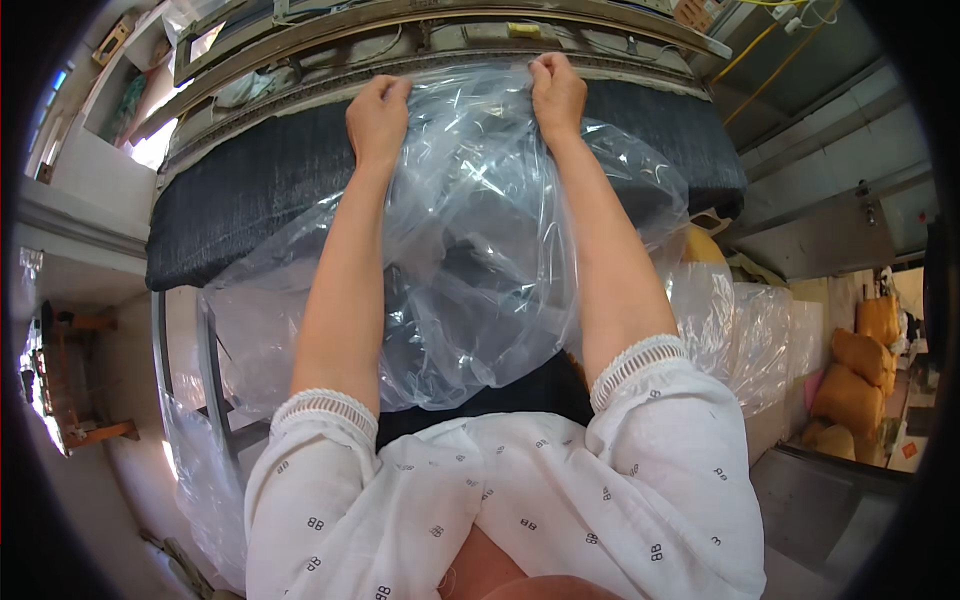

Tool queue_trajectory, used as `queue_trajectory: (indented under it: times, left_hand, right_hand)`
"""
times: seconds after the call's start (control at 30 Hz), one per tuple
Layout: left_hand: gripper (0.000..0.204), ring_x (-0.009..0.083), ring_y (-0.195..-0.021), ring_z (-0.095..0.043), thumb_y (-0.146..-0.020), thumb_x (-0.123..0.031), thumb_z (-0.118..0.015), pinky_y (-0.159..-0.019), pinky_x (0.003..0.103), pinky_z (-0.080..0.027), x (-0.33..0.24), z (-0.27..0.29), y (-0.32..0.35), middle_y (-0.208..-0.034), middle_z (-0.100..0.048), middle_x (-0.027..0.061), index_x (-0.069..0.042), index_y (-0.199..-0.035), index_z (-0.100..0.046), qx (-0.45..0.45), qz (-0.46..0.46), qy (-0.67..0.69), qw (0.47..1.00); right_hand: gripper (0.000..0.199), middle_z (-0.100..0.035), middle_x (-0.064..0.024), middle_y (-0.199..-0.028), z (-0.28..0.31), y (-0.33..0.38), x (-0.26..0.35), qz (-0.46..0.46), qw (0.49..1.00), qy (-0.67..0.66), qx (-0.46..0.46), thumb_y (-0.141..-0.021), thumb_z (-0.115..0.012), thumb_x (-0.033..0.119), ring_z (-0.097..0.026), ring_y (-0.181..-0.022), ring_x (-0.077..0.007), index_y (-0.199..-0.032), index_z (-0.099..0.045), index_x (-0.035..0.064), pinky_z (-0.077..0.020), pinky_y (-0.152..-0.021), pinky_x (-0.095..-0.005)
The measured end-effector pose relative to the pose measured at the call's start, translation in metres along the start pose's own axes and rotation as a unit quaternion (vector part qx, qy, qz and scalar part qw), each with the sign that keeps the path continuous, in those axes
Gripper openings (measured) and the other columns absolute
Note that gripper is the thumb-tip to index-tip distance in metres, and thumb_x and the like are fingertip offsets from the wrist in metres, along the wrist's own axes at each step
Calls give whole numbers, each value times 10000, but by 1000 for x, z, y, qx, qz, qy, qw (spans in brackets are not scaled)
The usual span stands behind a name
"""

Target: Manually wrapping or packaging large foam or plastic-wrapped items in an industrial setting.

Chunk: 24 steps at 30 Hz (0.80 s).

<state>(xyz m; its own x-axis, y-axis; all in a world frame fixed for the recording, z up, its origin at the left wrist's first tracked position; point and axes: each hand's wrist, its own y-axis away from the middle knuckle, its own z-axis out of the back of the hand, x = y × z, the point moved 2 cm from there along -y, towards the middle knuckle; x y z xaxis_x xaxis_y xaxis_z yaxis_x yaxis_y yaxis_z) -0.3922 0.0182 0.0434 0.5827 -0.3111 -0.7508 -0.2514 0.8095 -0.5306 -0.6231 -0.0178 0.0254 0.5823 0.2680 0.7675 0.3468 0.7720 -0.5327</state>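
Observation:
Both my arms reach forward over a dark, padded work surface (250, 190). A large sheet of clear plastic film (470, 200), possibly a bag, spreads between them and drapes down toward my lap. My left hand (379, 118) is closed, pinching the film's far edge on the left. On the right, my right hand (558, 95) grips the same edge with its fingers folded in. The edge lies at the long metal bar of a machine (440, 60). What the fingertips press on is partly hidden.
Beyond the bar runs a metal rail (400, 22) with a small yellow item (523, 31) near it. More clear film hangs at the right (760, 330) and lower left (205, 470). Yellow-brown sacks (858, 370) are stacked far right. A metal leg (212, 370) stands at left.

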Motion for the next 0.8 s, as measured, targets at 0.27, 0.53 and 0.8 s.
queue_trajectory:
  times: [0.27, 0.53, 0.8]
  left_hand:
    - [248, 282, -745, -614, -756, -283, -631, -692, 346, -460, 29, -24, -38, -776, -644, 146, -55, -847, -671, -30, 81, -4, 996]
    - [318, 331, -744, -618, -746, -366, -608, -681, 386, -470, 8, -23, -47, -754, -648, 151, -55, -775, -670, 3, 74, -203, 976]
    - [472, 340, -797, -621, -767, -509, -558, -717, 406, -473, 9, -10, -49, -776, -650, 172, -54, -740, -680, 96, 82, -307, 943]
  right_hand:
    - [125, -571, -101, -742, -21, -32, -11, 63, 997, 10, -34, -717, -667, 178, -569, -713, -276, -749, -648, 59, -441, -649, -363]
    - [251, -502, -123, -898, -22, -36, -8, 20, 994, 89, -68, -682, -678, 203, -534, -825, -304, -823, -534, 54, -422, -739, -387]
    - [259, -426, -173, -961, -19, -39, -13, -58, 987, 104, -109, -692, -574, 156, -452, -914, -344, -860, -430, 23, -355, -841, -415]
